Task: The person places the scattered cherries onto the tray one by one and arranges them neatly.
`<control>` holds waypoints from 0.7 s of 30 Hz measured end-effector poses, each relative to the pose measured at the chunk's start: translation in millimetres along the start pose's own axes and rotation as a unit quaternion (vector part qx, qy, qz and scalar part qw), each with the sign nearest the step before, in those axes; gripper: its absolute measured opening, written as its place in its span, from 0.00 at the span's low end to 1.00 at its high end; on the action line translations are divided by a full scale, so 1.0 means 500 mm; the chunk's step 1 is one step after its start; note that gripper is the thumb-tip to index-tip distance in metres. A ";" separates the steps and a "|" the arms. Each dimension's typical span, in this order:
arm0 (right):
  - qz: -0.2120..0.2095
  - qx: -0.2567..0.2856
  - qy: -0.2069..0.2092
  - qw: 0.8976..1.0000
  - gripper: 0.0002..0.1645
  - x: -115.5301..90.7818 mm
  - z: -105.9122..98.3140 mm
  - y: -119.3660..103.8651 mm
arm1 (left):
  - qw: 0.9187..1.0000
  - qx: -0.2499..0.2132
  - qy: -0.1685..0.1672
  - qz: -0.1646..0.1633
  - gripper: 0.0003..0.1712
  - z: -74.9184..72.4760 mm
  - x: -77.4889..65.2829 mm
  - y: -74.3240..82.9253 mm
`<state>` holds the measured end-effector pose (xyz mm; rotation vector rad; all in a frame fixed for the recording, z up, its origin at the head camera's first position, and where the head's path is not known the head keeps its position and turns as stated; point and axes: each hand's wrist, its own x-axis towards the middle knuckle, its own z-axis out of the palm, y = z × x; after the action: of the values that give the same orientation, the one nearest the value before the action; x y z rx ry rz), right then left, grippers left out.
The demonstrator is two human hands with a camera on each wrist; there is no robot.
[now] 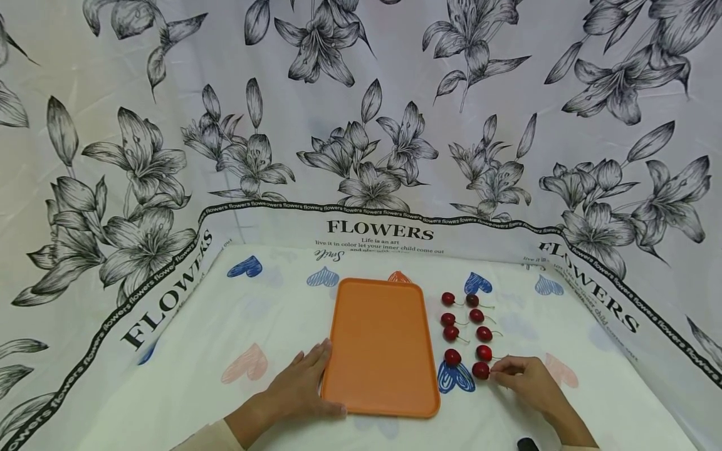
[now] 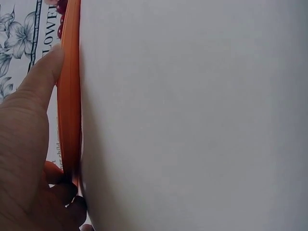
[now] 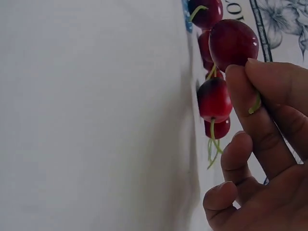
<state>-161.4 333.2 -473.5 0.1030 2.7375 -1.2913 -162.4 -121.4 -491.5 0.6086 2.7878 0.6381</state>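
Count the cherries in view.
9: four cherries in the column beside the orange tray, five in the next column, the nearest pinched by its stem in the right hand. None appears hidden.

You have nine cherries [image 1: 484, 334]: four in column nearer tray [image 1: 380, 351], five in outer column. Tray count: one. Hands, two: your left hand [image 1: 301, 385], your right hand [image 1: 524, 376]. Large "FLOWERS" prints [image 1: 380, 229]: three. Hearts on cloth [image 1: 186, 388], clear enough for you to count: four dark blue hearts [image 1: 245, 266], two pale blue hearts [image 1: 323, 276], two pink hearts [image 1: 244, 363], one orange heart [image 1: 400, 276]. Fainter hearts too dim to count. Dark object [image 1: 527, 444] at bottom edge: one.
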 end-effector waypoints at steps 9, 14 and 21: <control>-0.053 0.031 0.028 0.998 0.08 0.031 -0.010 -0.049 | 1.000 0.000 0.004 0.008 0.74 -0.003 0.002 -0.001; -0.073 0.035 0.044 0.996 0.10 0.053 -0.011 -0.090 | 1.000 0.002 0.007 0.010 0.74 -0.004 0.002 -0.001; -0.095 0.065 0.055 0.992 0.12 0.082 0.004 -0.148 | 1.000 -0.002 0.008 0.016 0.74 -0.008 -0.004 0.000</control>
<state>-209.9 285.4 -423.5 -0.0796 2.8094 -1.5591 -161.9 -123.8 -487.6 0.6509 2.7964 0.6575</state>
